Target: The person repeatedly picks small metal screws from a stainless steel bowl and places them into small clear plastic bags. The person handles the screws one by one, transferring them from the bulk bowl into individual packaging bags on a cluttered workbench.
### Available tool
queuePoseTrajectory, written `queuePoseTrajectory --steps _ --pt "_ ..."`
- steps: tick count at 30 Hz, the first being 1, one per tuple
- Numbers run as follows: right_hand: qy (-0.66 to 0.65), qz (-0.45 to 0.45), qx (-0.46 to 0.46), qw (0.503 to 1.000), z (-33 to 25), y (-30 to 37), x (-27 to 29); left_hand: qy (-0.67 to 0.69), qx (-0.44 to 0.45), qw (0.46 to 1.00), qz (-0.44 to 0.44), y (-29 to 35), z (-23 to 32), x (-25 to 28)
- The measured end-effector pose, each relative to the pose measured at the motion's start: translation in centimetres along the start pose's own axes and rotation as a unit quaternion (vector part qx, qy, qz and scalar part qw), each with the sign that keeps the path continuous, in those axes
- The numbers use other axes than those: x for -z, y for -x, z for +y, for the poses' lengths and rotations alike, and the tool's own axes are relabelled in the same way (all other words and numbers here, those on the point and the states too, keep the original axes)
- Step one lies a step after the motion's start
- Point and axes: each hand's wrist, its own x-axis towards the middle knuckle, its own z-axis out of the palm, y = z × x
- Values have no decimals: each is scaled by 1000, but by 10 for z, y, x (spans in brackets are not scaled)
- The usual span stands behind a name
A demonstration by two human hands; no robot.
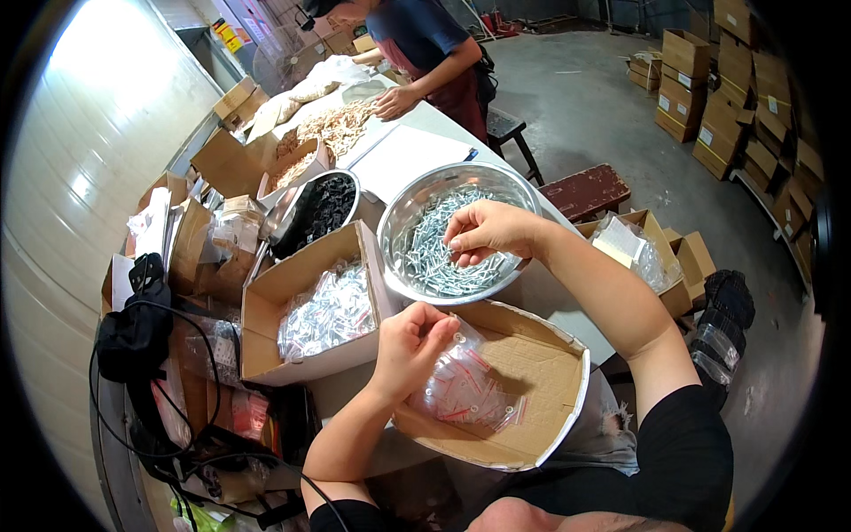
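Note:
My right hand (pixel 495 232) is over a steel bowl (pixel 390 239) heaped with silver screws (pixel 448 244). Its fingers are curled together; whether a screw is between them is too small to tell. Lower and to the left, my left hand (pixel 411 348) pinches the top of a small clear zip bag (pixel 467 339) with thumb and finger. Beneath it, a shallow cardboard box (pixel 545 390) leans near my lap, with many flat clear bags with red strips (pixel 461 386) gathered at its left side.
Left of the bowl stands a carton (pixel 266 341) of filled small bags (pixel 330 310). Beyond it are a metal bowl of black pieces (pixel 328 204) and a heap of tan pieces (pixel 341 129). Across the table another person (pixel 425 53) works. Cables (pixel 213 372) hang at left; a bench (pixel 585 191) stands right.

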Motion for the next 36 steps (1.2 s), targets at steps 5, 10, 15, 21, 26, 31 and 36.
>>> queuePoseTrajectory --steps 5,10,15,21,26,31,36 --pt "-8 -12 22 1000 3 -3 -2 35 28 999 12 1 1 8" --pt "-28 -44 38 998 3 -3 0 90 0 996 -16 -6 -4 0" --pt "-18 -65 45 997 0 3 0 89 66 993 -42 -3 -5 0" --pt "-3 -117 60 991 -24 24 -12 85 102 990 -55 -4 -5 8" --pt "-15 -193 76 978 -32 36 -26 136 13 990 -43 -10 -7 0" --pt "-5 -235 83 968 -34 39 -30 152 -6 986 -63 -6 -14 6" --pt "62 -266 141 952 -32 37 -32 201 88 969 -110 -7 -17 7"
